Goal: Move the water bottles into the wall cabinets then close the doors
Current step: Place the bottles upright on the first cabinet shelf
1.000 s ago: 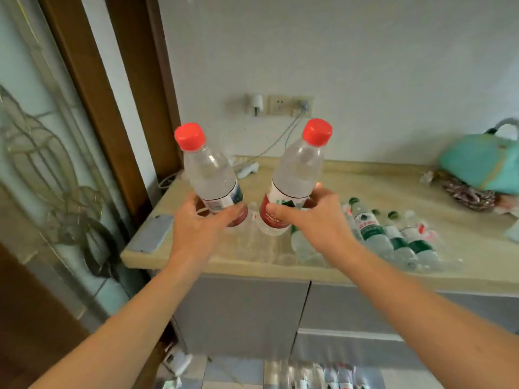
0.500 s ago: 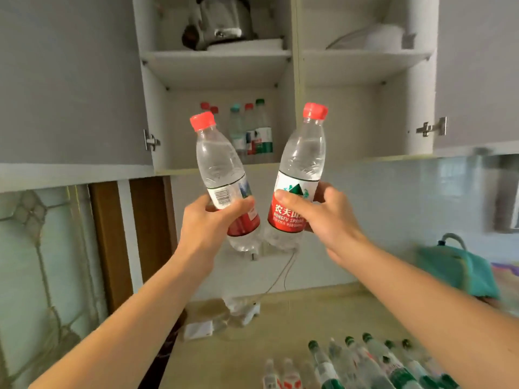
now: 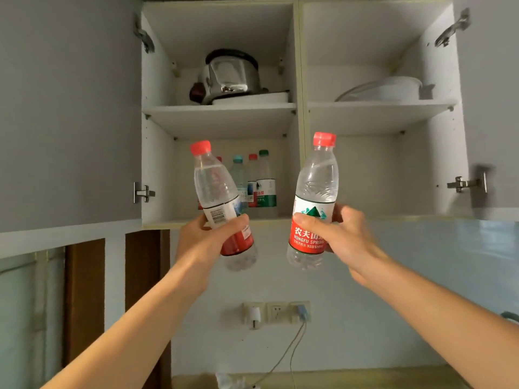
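Bottles (image 3: 252, 182) stand in the cabinet's (image 3: 157, 169) lower-left compartment

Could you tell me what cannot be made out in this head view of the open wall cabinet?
- Bottles at the back of the lower left shelf: partly hidden by the left-hand bottle, so their count is uncertain.
- Small print on the right-hand bottle: too small, partly covered by the right hand.
- Countertop: cut off by the bottom edge.
- White item on the upper right shelf: hidden behind the shelf edge.
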Available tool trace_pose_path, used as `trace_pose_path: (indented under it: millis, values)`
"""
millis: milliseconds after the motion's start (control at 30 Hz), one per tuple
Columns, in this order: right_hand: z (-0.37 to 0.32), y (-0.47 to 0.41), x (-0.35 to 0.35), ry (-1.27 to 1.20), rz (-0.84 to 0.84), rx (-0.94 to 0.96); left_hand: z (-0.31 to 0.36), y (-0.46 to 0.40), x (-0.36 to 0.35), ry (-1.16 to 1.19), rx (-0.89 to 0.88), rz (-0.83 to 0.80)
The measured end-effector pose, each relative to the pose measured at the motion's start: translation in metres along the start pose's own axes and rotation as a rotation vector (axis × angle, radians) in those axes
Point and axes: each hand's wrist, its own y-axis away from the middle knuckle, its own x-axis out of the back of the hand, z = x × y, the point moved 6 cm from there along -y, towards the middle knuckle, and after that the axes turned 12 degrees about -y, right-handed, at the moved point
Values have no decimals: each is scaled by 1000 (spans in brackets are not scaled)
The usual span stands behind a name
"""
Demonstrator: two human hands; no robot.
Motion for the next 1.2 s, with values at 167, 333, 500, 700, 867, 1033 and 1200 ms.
trace_pose_path:
  millis: [167,333,500,700,867,1033,1200]
  values:
    - [19,-34,7,-56,-9,-5,1,-26,-8,4,2,30]
    - [27,-71,1,-91,1,9,1,-64,-13,0,13,61]
    - [23,-115,-24,-82,-45,37,2,-108,-13,-66,-30,90]
    - [31,-158,-50,5,-62,142,4,-172,-9,-221,-184,99]
    - [59,-198,-64,121,-31,84,-18,-226,-17,-338,-181,5]
    - [97,-228,-68,202,53,33,-46,-265,-24,-402,-134,-54]
    - [117,-250,-60,289,75,-21,-51,-291,-42,-588,-148,-225]
